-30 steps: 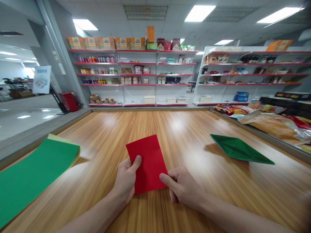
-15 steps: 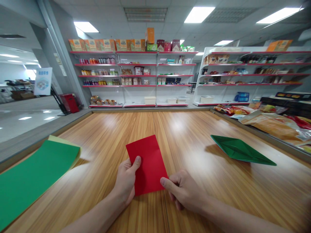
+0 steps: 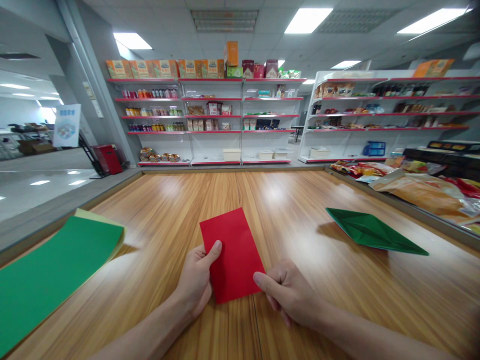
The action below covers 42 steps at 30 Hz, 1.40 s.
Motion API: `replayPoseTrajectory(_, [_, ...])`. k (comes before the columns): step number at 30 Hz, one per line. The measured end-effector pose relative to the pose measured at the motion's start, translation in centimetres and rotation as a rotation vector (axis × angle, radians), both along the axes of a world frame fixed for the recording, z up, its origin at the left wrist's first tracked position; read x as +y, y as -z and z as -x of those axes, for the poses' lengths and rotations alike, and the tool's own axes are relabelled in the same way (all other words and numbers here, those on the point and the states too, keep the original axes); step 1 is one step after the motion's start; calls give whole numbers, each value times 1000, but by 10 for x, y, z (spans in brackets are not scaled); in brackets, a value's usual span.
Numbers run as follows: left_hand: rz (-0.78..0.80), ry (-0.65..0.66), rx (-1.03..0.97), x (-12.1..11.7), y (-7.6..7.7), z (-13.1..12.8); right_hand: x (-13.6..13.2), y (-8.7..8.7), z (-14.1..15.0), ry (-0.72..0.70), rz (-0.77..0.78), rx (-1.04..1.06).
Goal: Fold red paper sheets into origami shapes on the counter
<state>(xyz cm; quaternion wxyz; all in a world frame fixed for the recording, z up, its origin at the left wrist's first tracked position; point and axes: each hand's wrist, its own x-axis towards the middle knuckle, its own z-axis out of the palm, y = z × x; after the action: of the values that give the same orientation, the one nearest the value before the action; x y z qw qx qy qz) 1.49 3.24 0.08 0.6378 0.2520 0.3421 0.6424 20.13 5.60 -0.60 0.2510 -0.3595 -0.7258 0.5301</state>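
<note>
A red sheet of paper (image 3: 236, 255), rectangular and slightly tilted, is held above the table between both hands. My left hand (image 3: 197, 275) grips its left edge, thumb on top and the other fingers behind it. At the lower right corner my right hand (image 3: 288, 292) pinches the paper between thumb and curled fingers. Whether the paper is one layer or folded, I cannot tell. To the right lies a folded green paper piece (image 3: 375, 230), pointed at both ends with creases in its middle. Green sheets (image 3: 63, 265) with a yellowish one beneath lie at the left, their far end curling up.
The wooden table (image 3: 180, 200) has a raised dark rim. Packaged snacks (image 3: 420, 195) sit beyond its right edge. Shelves (image 3: 213, 140) with boxes, bottles and packets stand behind the table. A red box (image 3: 107, 159) and a sign board (image 3: 66, 126) are at the far left.
Both hands have shifted slightly to the right together with the red paper. Their grip on it looks the same. The green papers stay where they lay.
</note>
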Motion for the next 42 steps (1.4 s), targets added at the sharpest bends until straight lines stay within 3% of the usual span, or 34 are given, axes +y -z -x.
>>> replayPoseTrajectory(5, [-34,7,15,-1,1,0,3,3,4,27,2,80])
replayPoseTrajectory(11, [-98,111,194,-4,8,-2,7,4,6,86,-28,150])
replayPoseTrajectory(21, [-114,-69,154,-2,7,0,8,6,5,41,-41,80])
replayPoseTrajectory(30, [-140,67,359,-7,8,0,6,3,6,74,45,260])
replayPoseTrajectory(42, [-107,19,427,-3,13,3,10,6,4,12,71,216])
